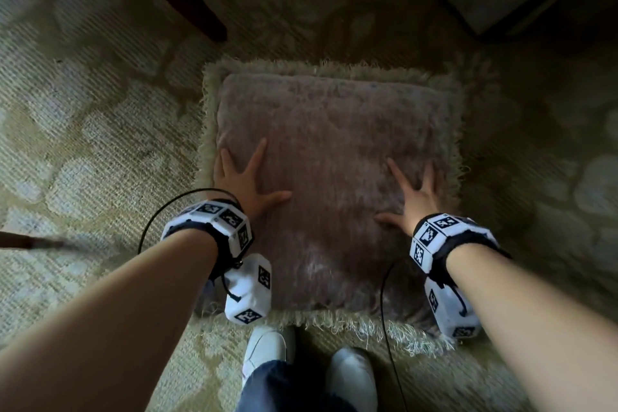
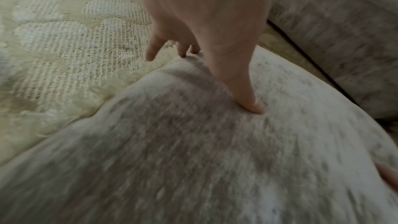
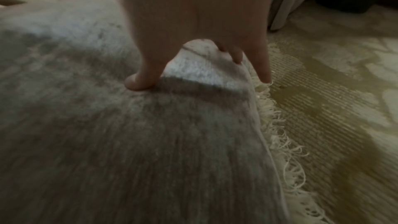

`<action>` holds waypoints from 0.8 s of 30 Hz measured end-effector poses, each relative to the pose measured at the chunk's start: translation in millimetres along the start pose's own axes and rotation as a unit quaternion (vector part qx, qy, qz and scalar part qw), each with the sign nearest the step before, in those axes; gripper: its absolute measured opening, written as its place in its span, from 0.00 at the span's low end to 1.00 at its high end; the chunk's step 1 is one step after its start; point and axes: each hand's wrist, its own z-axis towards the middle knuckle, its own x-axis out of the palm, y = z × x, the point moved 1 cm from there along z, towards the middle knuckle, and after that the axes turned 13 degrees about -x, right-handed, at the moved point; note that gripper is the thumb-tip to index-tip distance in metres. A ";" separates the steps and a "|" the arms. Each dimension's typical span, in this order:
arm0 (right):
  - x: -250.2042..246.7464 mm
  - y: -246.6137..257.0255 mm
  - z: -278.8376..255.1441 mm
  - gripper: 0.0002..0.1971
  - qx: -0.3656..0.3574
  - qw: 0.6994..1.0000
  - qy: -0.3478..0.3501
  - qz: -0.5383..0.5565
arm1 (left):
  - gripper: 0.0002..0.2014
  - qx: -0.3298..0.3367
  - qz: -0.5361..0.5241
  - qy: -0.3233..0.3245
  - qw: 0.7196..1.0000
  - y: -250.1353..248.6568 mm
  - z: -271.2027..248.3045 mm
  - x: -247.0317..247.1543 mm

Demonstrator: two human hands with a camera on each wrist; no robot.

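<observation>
Left hand [image 1: 245,182]: fingers straight and spread, palm flat on the left side of the cushion [image 1: 334,130], thumb pressed into the pile. The cushion lies flat on the patterned carpet [image 1: 83,144]. Right hand [image 1: 416,197]: fingers likewise straight and spread, flat on the cushion's right side, little finger reaching the fringe [image 3: 277,125]. Neither hand grips anything.
</observation>
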 end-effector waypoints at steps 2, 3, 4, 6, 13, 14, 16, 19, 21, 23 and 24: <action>0.7 -2.6 -0.3 0.55 0.002 0.999 -0.015 0.028 | 0.52 -0.001 -0.016 -0.001 1.000 0.4 0.0 1.2; -0.9 -5.4 -1.9 0.57 0.010 0.998 -0.022 0.050 | 0.53 -0.001 -0.023 0.001 1.000 0.8 -0.2 -0.9; -2.6 -8.8 -4.4 0.58 0.025 0.996 -0.032 0.075 | 0.54 -0.004 -0.035 0.002 0.999 2.2 0.4 -3.5; -3.7 -21.0 -7.7 0.61 0.064 0.992 -0.038 0.100 | 0.58 -0.024 -0.051 -0.008 0.998 9.9 3.5 -7.9; -7.1 -42.1 10.6 0.68 0.037 0.991 0.045 0.123 | 0.60 -0.006 -0.036 0.056 0.998 31.7 26.0 -9.4; -6.6 -42.9 14.2 0.69 0.027 0.991 0.043 0.128 | 0.58 -0.006 -0.048 0.055 0.997 32.7 26.7 -10.8; -4.4 -44.9 20.2 0.71 0.019 0.989 0.034 0.145 | 0.56 -0.014 -0.087 0.055 0.995 36.6 31.1 -9.3; -2.4 -43.7 22.6 0.75 0.022 0.983 0.004 0.181 | 0.56 -0.002 -0.134 0.049 0.990 38.6 30.3 -0.4; -5.1 -41.7 21.9 0.76 0.012 0.978 -0.034 0.207 | 0.55 0.019 -0.144 0.017 0.989 36.1 24.1 2.1; -10.9 -35.5 18.0 0.72 -0.005 0.973 -0.065 0.223 | 0.54 0.029 -0.154 -0.017 0.988 32.6 17.1 -1.5; -14.5 -32.1 13.6 0.71 -0.012 0.971 -0.078 0.226 | 0.53 0.032 -0.157 -0.030 0.987 29.8 11.7 -4.8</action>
